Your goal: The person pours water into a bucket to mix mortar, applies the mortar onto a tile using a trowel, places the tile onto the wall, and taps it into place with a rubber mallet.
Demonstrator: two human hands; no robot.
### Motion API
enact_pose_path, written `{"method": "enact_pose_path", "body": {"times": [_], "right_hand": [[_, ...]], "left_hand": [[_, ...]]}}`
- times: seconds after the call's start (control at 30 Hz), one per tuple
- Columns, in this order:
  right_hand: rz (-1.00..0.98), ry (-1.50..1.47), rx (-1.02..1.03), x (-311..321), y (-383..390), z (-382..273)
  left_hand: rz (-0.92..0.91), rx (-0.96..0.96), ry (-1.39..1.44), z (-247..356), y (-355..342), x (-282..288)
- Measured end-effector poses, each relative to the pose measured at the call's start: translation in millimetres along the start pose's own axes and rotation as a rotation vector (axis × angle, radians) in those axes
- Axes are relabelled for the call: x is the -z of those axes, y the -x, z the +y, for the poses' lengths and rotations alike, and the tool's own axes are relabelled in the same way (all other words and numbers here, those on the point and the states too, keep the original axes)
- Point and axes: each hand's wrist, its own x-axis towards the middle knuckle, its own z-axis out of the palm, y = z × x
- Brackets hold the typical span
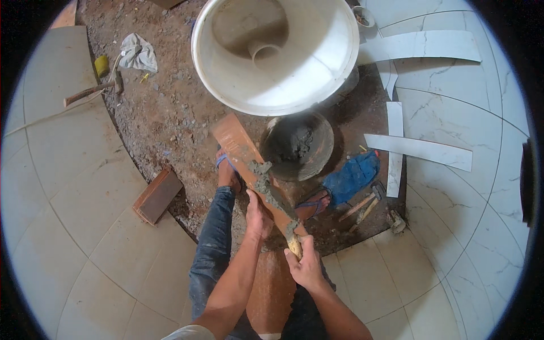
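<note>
My left hand [259,218] grips the edge of a long reddish-brown tile strip [232,136], tilted above my feet. Grey mortar [263,180] lies in a ridge along the strip. Closed around a pale, worn tool handle [294,247] at the strip's near end is my right hand [305,265]; the tool looks like a trowel, its blade mostly hidden by mortar. Just beyond the strip sits a dark round bucket [324,152] with wet mortar [297,141] inside. Another reddish-brown tile piece [271,300] lies between my legs, beneath my forearms.
A big white tub [334,62] stands beyond the bucket. Left are a hammer [89,93], a white rag [137,52] and stacked brown tiles [157,195]. Right lie a blue cloth [354,177], hammers [368,204] and white tile strips [422,150]. Tiled floor borders the bare dirt.
</note>
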Motion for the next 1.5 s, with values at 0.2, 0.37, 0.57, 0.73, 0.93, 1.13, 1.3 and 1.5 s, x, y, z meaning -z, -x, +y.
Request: {"method": "enact_pose_path", "body": {"times": [0.2, 0.37, 0.57, 0.73, 0.93, 1.13, 1.3, 1.5], "right_hand": [[-0.001, -0.064, -0.003, 7, 15, -2], [0.021, -0.075, 0.043, 7, 19, 1], [-0.019, -0.147, 0.078, 21, 24, -3], [-0.070, -0.161, -0.005, 24, 26, 8], [-0.173, -0.348, -0.208, 43, 36, -13], [-0.202, -0.694, -0.206, 73, 18, -41], [-0.065, -0.577, -0.042, 89, -21, -45], [0.256, 0.252, 0.216, 75, -115, -3]], "left_hand": [[-0.013, 0.040, 0.113, 16, 8, -14], [-0.102, 0.037, 0.078, 11, -2, -3], [-0.124, 0.126, 0.126, 9, -2, -2], [-0.159, 0.131, 0.104, 11, 4, -10], [-0.127, 0.127, 0.112, 10, 2, -13], [-0.113, 0.079, 0.109, 16, 2, -14], [-0.035, 0.037, 0.079, 18, -3, -10], [-0.067, -0.049, 0.009, 19, -5, -13]]}}
